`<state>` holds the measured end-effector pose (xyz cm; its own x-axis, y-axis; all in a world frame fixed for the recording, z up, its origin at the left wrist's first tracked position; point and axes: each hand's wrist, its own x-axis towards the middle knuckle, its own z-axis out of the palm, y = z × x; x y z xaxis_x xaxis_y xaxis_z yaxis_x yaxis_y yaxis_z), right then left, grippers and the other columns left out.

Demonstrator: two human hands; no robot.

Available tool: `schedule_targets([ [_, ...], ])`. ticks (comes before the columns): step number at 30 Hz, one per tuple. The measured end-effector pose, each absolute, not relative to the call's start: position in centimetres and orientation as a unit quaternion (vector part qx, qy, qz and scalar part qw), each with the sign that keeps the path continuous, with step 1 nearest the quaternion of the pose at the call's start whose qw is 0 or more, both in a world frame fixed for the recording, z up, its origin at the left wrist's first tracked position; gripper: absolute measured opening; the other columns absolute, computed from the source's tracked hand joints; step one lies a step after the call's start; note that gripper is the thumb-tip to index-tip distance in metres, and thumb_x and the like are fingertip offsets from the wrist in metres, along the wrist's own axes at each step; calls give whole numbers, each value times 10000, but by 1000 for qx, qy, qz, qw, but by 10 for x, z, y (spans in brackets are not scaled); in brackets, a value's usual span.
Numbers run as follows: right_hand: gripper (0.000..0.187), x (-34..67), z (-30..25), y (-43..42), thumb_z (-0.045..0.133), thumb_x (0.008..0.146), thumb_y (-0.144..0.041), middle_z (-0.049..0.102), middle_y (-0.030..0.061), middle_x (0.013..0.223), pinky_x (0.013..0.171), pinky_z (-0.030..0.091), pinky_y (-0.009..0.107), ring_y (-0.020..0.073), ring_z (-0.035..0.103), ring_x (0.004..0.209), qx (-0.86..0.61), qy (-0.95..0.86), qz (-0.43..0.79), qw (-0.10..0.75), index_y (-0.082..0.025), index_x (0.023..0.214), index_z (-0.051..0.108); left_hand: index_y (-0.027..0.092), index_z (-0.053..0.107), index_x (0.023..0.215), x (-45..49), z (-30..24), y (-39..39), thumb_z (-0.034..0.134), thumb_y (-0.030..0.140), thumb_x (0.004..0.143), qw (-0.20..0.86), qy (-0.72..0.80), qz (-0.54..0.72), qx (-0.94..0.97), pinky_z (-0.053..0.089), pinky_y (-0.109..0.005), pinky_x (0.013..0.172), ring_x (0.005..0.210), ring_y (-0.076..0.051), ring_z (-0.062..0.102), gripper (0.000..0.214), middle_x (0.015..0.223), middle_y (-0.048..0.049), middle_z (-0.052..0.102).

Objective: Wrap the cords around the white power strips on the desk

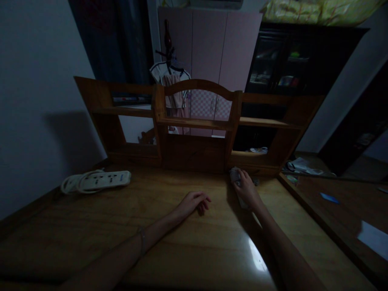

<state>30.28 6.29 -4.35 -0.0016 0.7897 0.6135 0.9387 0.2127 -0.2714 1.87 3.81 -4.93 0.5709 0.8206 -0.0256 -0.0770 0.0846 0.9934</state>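
My right hand [247, 189] presses a crumpled grey cloth [235, 176] against the wooden desk top [151, 226], close to the foot of the shelf unit. Its fingers are closed over the cloth, and part of the cloth is hidden under them. Nearer the middle of the desk, my left hand [194, 202] rests on the surface. It holds nothing, and its fingers are loosely bent and apart. A thin bracelet [142, 241] circles the left wrist.
A wooden shelf unit [194, 124] stands along the desk's far edge. At the left lies a white power strip [104, 180] with its cord coiled on it. To the right, a lower brown surface holds a blue card [329, 197] and white paper [374, 239].
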Motion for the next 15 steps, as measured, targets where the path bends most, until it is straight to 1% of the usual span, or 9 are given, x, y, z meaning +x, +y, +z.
schedule_targets([
  [6, 592, 306, -48, 65, 524, 855, -350, 422, 163, 1421, 1094, 360, 462, 299, 409, 1307, -619, -701, -115, 336, -142, 1397, 408, 95, 649, 876, 18, -48, 37, 594, 510, 818, 665, 318, 335, 587, 442, -227, 440, 472, -130, 581, 423, 656, -56, 639],
  [12, 605, 306, -48, 63, 517, 867, -351, 414, 170, 1429, 1093, 367, 442, 291, 402, 1316, -629, -697, -125, 322, -114, 1410, 396, 101, 639, 882, 19, -48, 37, 585, 508, 824, 667, 316, 333, 587, 441, -226, 444, 482, -128, 580, 415, 674, -55, 640],
  [15, 601, 304, -46, 62, 517, 868, -353, 415, 169, 1429, 1090, 373, 439, 291, 404, 1316, -633, -696, -128, 315, -114, 1407, 403, 103, 628, 840, 19, -47, 36, 587, 508, 818, 664, 319, 332, 589, 442, -227, 444, 472, -126, 575, 407, 657, -50, 633],
])
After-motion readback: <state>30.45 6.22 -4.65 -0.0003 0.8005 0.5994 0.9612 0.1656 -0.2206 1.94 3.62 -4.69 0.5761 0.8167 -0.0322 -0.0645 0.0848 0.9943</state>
